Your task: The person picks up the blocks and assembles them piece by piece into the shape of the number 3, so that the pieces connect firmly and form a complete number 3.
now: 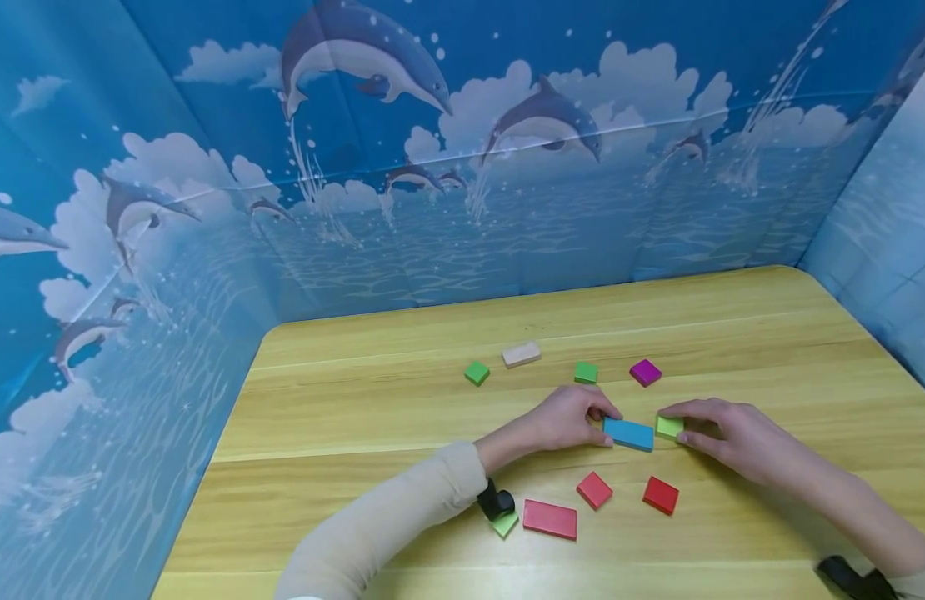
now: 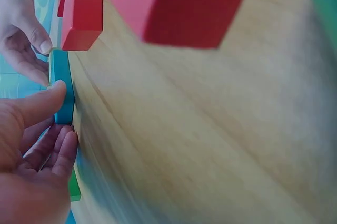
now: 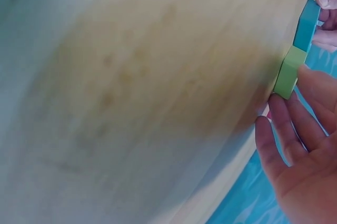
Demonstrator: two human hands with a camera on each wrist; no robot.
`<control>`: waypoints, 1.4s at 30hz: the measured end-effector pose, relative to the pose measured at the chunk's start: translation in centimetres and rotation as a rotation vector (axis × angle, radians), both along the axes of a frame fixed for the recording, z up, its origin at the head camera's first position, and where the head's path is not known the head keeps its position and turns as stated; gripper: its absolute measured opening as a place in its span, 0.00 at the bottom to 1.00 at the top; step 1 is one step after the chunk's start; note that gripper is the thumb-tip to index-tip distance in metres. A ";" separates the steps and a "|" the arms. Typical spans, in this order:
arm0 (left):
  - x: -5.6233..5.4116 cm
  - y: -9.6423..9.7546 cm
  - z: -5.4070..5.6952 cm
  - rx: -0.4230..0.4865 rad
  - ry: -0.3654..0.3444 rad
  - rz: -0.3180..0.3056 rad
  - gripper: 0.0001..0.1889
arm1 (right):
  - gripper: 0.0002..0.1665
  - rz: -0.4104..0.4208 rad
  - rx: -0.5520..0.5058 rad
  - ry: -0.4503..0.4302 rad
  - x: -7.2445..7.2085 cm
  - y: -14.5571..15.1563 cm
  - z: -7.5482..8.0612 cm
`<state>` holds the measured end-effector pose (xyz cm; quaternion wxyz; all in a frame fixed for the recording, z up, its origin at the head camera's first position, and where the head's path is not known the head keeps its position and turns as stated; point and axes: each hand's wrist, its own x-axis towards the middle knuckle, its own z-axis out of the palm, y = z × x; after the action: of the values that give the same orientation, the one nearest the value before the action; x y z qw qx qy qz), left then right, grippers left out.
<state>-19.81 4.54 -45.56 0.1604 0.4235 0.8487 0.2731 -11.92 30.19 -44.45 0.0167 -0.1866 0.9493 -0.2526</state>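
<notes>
A flat blue rectangular block point(image 1: 628, 434) lies on the wooden table between the two hands. My left hand point(image 1: 566, 419) pinches its left end, thumb on the near side and forefinger on the far side. In the left wrist view the thumb overlaps the blue block point(image 2: 63, 89). My right hand point(image 1: 732, 437) holds a small light-green block point(image 1: 668, 427) between thumb and fingers, close to the blue block's right end. The right wrist view shows the light-green block point(image 3: 289, 72) end to end with the blue block point(image 3: 306, 26).
Nearer me lie a long red block point(image 1: 550, 520), two small red blocks point(image 1: 594, 491) and a light-green block point(image 1: 505, 524) partly under the left wrist camera. Farther off are green blocks point(image 1: 477, 372), a pale wooden block point(image 1: 522, 354) and a purple block point(image 1: 646, 372). A dolphin-print curtain point(image 1: 447, 242) borders the table.
</notes>
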 end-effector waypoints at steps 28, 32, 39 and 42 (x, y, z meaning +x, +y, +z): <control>0.0 -3.0 0.4 0.067 -0.104 0.050 0.16 | 0.24 -0.043 -0.006 0.029 0.1 0.0 -0.7; -0.1 -3.8 0.3 0.087 -0.125 0.059 0.16 | 0.23 -0.040 -0.007 0.037 0.1 0.0 -0.8; -0.2 -5.4 0.5 0.107 -0.172 0.112 0.17 | 0.23 -0.035 -0.006 0.053 0.1 0.0 -0.7; -0.3 -6.0 0.3 0.115 -0.185 0.126 0.17 | 0.23 -0.036 -0.008 0.053 0.1 0.0 -0.7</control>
<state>-20.08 -1.43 -45.24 0.1961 0.3510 0.8380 0.3688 -11.79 30.17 -45.15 -0.0140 -0.1762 0.9515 -0.2517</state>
